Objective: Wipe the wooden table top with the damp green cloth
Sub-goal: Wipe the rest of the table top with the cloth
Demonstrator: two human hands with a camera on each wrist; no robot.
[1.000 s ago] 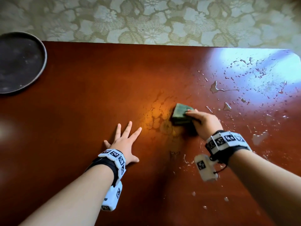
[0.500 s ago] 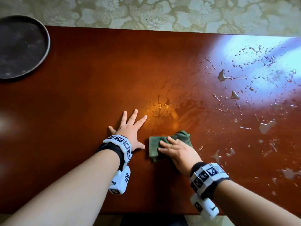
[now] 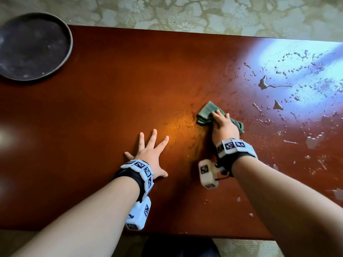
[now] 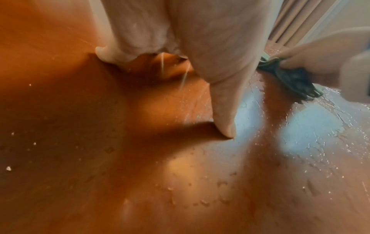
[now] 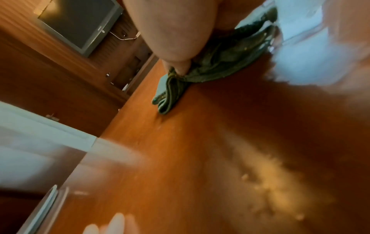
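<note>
The wooden table top (image 3: 120, 86) is glossy red-brown. My right hand (image 3: 223, 127) lies on the bunched green cloth (image 3: 205, 113) near the table's middle, fingers over it and thumb tucked into a fold. The right wrist view shows the thumb (image 5: 181, 66) dug into the cloth (image 5: 220, 55). My left hand (image 3: 151, 152) rests flat on the wood with fingers spread, left of the cloth and nearer to me, holding nothing. Its thumb (image 4: 225, 126) touches the surface, and the cloth (image 4: 294, 79) shows beyond it. Water drops and small puddles (image 3: 265, 84) cover the table's right part.
A dark round tray (image 3: 33, 45) sits at the far left corner, partly over the edge. A floral patterned surface (image 3: 185, 12) lies beyond the far edge. The table's near edge (image 3: 185, 235) runs just under my forearms.
My right hand has pushed the cloth away from me and to the right, after first drawing it toward the near edge. The left hand has stayed flat in the same place.
</note>
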